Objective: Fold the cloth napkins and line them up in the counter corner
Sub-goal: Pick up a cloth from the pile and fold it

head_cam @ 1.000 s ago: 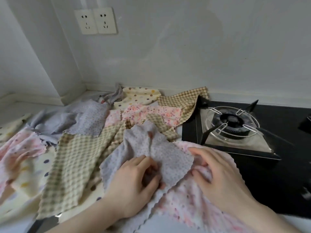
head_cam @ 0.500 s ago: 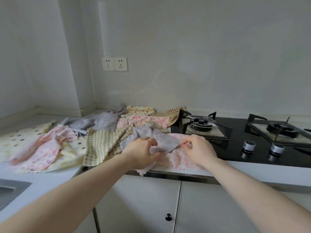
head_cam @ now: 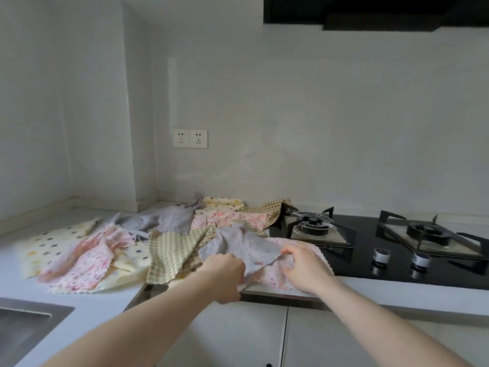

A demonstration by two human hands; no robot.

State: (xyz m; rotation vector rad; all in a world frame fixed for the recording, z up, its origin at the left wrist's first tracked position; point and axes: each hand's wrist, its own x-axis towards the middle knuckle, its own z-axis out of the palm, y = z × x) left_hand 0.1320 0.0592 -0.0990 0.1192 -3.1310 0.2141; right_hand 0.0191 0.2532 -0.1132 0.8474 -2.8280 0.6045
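A grey speckled napkin [head_cam: 246,247] lies on top of a pink floral napkin [head_cam: 275,276] at the counter's front edge. My left hand [head_cam: 226,274] grips the grey napkin's near left edge. My right hand [head_cam: 304,266] pinches its right corner, fingers curled over the pink cloth. Several more unfolded napkins are spread to the left: a green checked one [head_cam: 172,250], a pink floral one [head_cam: 90,258], a cream dotted one [head_cam: 53,242] and another grey one [head_cam: 164,221]. The counter corner [head_cam: 148,205] is behind them.
A black gas hob [head_cam: 370,250] with two burners and two knobs sits right of the napkins. A steel sink [head_cam: 23,329] is at the lower left. Double wall sockets [head_cam: 190,138] hang above the corner. White cabinet doors [head_cam: 264,337] are below the counter.
The view has pulled back and tilted upward, so more wall and hob show. Both hands stay on the grey napkin, with the right hand now pinching its right corner.
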